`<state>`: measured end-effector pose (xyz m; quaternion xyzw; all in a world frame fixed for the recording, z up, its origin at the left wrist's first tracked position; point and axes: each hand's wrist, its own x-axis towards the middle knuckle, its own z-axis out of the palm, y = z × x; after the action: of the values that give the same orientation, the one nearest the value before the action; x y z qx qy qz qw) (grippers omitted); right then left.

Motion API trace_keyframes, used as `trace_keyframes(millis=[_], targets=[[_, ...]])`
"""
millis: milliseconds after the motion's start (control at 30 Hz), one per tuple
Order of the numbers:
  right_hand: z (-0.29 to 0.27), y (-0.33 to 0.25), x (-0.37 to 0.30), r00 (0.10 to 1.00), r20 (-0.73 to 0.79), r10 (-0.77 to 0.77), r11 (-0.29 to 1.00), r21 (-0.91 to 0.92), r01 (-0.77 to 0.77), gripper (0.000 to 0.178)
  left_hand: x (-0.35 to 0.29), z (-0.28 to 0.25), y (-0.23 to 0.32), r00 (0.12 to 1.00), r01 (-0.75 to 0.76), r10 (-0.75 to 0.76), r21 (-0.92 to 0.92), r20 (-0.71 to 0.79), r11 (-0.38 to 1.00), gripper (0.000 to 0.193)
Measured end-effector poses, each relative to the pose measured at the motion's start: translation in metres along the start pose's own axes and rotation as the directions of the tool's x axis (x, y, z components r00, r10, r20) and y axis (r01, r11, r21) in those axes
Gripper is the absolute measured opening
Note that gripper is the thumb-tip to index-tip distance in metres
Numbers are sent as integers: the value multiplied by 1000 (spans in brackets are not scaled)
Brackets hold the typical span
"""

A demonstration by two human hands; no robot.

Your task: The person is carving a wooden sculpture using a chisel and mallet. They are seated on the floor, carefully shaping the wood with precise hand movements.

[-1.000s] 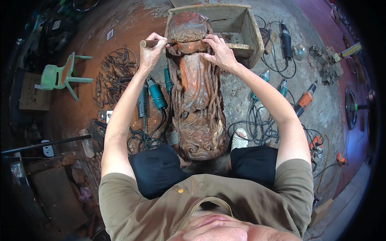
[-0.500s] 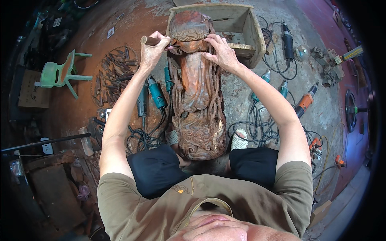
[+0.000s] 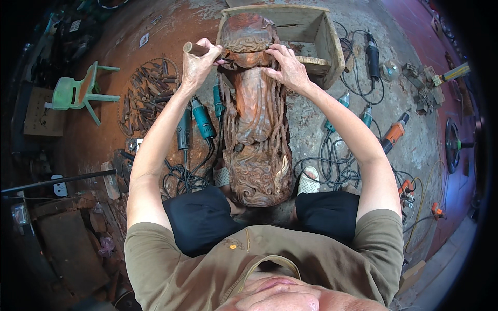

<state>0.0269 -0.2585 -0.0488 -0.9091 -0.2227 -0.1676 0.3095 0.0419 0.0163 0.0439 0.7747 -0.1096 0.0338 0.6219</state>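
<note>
A long reddish-brown wood carving (image 3: pixel 254 103) lies before me between my knees, with swirls and root-like strands along its length. My left hand (image 3: pixel 199 67), at the left side of its far part, is closed round the wooden handle of a carving chisel (image 3: pixel 195 50). The tool's working end points right toward the carved band and is mostly hidden by the hand and the wood. My right hand (image 3: pixel 289 70) rests on the right edge of the same part, fingers and thumb stretched apart on the surface.
A wooden box (image 3: pixel 332 46) stands behind the carving. At left lie a pile of chisels (image 3: pixel 150 90), teal power tools (image 3: pixel 202 120) with cords and a green stool (image 3: pixel 78 93). To the right are more cords, a black power tool (image 3: pixel 372 61) and an orange one (image 3: pixel 395 133).
My left hand and the chisel have shifted very slightly right. The right hand stays on the same part of the carving.
</note>
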Motion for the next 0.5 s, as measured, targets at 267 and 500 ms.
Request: trace_keyframes(millis=[267, 500], targets=[[0, -3, 4, 1000, 7, -13, 1000, -8, 13, 57, 7, 1, -15, 995, -36, 28, -75, -94, 997, 27], [-2, -1, 2, 1000, 17, -5, 1000, -5, 5, 57, 1, -3, 0, 997, -10, 8, -29, -77, 1000, 31]])
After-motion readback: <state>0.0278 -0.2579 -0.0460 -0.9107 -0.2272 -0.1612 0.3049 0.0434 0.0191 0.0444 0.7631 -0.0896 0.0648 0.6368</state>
